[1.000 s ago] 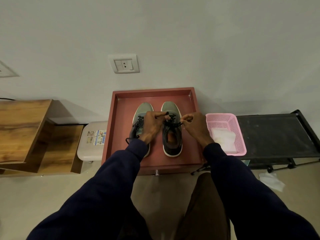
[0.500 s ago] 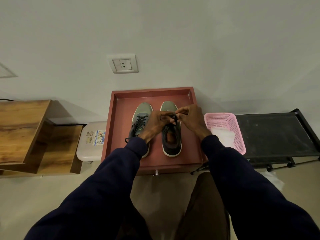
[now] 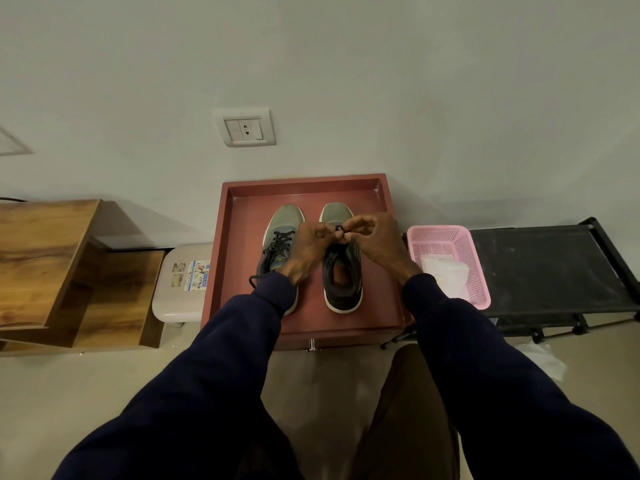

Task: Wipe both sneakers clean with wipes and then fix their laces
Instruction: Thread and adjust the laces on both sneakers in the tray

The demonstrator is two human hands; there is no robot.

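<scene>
Pale wall fills the upper view, with a white socket set in it. Against the wall stands a red tray, and two grey sneakers sit side by side in it, toes toward the wall. Both hands meet over the right sneaker, above its tongue. The left hand has its fingers curled and pinches the black lace between thumb and fingertips. The right hand pinches the same lace from the other side, fingers bent, and the two hands nearly touch. A small loop of lace shows between them.

The left sneaker lies partly under the left wrist. Its lace is crossed up the front, and one loose end trails over the side onto the tray. Dark blue sleeves cover both arms.

Just right of the tray, a pink basket rests on a black rack and holds white wipes. A crumpled wipe lies on the floor below the rack. Left of the tray are a pale stool with a sticker on it and a wooden shelf.
</scene>
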